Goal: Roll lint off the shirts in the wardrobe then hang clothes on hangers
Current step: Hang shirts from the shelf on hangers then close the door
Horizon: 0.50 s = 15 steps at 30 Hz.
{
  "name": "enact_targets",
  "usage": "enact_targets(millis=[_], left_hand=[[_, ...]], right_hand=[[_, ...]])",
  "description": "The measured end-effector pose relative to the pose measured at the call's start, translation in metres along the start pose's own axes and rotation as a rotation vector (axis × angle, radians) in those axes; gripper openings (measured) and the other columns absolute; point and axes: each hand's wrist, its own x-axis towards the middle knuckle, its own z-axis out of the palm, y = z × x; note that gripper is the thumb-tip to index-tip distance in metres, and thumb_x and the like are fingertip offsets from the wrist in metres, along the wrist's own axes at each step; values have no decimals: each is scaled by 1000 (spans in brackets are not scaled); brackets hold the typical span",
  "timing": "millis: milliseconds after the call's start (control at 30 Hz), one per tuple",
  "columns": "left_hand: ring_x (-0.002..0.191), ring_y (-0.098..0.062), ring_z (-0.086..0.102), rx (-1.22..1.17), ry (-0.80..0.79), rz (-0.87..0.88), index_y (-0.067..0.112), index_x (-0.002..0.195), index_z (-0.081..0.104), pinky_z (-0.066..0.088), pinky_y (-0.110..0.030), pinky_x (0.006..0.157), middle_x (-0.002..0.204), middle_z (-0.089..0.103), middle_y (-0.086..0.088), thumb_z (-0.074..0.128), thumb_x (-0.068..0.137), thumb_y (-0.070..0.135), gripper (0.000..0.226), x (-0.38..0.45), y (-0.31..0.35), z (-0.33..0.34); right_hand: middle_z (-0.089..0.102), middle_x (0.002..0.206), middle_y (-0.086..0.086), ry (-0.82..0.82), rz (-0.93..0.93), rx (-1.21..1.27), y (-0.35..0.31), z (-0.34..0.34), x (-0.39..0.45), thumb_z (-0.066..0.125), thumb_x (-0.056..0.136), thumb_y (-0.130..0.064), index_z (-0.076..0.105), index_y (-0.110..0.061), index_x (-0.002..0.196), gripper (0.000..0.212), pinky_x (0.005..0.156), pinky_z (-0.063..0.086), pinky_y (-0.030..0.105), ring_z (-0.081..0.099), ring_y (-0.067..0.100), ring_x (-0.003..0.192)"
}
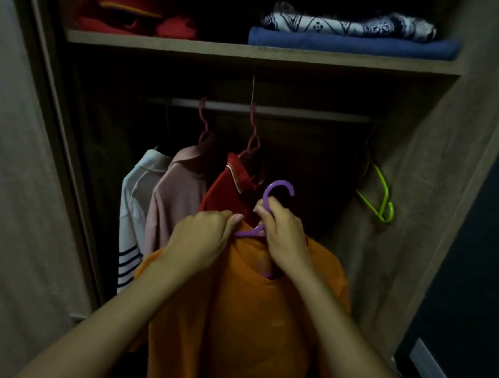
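Hanging step in hand: at frame centre my left hand (206, 233) pinches the orange shirt (239, 321) at its collar, my right hand (281, 229) grips the purple hanger (274, 196) neck. Next, I judge, hook it over the rail (306, 113); open room lies right of the red shirt (227, 187), before the green hanger (380, 195).

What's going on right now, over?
Right hand grips purple hanger; left hand pinches orange shirt collar. Hanger not yet on rail. Nothing blocking.

The wooden shelf (164, 43) bears red clothes (131, 9) and a folded blue towel (353, 44).
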Motion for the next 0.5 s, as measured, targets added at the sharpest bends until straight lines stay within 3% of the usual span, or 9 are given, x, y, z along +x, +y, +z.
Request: enact_targets(millis=[100,200,267,367,433,500], left_hand=[[75,-16,61,-274,-236,-28,27,90,59,46,-36,66,77,65,2,25,87,72,57,-6,-14,-12],[74,-8,60,-458,-472,19,27,90,59,47,-31,72,79,64,7,44,93,54,31,-14,-20,-13],[80,-11,61,-434,-481,56,19,91,59,47,-36,80,85,65,3,46,97,40,26,-16,-22,-4],[79,-14,61,-527,-450,13,11,93,58,47,-41,80,85,66,-5,40,94,53,46,-21,-26,3],[79,-13,62,-580,-431,-9,13,93,58,48,-37,78,85,66,-4,35,91,62,54,-23,-26,6],[72,-12,60,-574,-331,-35,15,88,57,46,-31,71,78,64,-1,35,95,53,45,-25,-20,10]], right_hand=[[67,84,6,27,38,65,8,-18,10,42,102,-30,61,-28,103,19,70,54,32,65,18,78],[63,73,4,-52,13,85,2,-23,13,44,101,-25,62,-24,99,19,60,46,25,61,13,64],[62,71,5,-71,6,102,1,-22,15,46,101,-23,63,-24,96,18,58,45,29,60,19,64],[64,74,-7,-35,35,101,5,-26,21,50,99,-25,66,-20,96,17,61,45,20,61,8,68],[67,83,-5,-23,75,105,11,-30,26,57,95,-29,66,-17,95,15,69,47,20,62,5,76],[64,107,-2,15,172,99,15,-32,28,66,88,-36,63,-20,113,29,77,51,25,63,10,87]])
